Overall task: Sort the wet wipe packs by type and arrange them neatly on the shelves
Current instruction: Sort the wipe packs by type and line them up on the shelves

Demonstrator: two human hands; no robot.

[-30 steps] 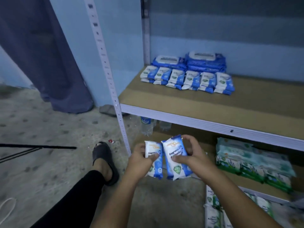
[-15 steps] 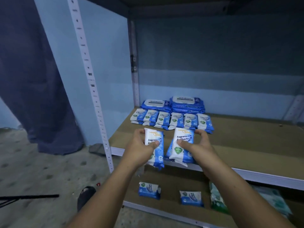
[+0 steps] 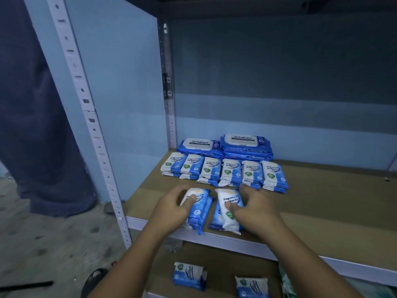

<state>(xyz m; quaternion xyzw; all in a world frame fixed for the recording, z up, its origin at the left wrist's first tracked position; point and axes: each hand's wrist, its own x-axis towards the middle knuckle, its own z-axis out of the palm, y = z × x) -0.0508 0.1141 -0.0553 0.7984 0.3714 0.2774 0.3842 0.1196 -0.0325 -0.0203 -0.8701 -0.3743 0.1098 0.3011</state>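
Note:
My left hand [image 3: 175,206] grips a small stack of blue-and-white antibacterial wipe packs [image 3: 200,209] at the front edge of the brown shelf board [image 3: 322,203]. My right hand [image 3: 254,206] grips a second small stack of the same packs [image 3: 225,210] just to the right of it. Both stacks lie on the board close to its white front rail. Behind them runs a row of several identical small packs [image 3: 225,173]. Against the back wall sit two stacks of large blue packs with white lids [image 3: 225,146].
A white perforated upright [image 3: 94,130] stands at the shelf's left front corner. Two small blue packs [image 3: 189,276] lie on the lower shelf, with green packs [image 3: 287,284] at its right. A dark curtain [image 3: 32,125] hangs on the left over the concrete floor.
Both hands lifted the two stacks from below the shelf up and forward, and now set them down on the board's front edge. The camera tilted up toward the shelf.

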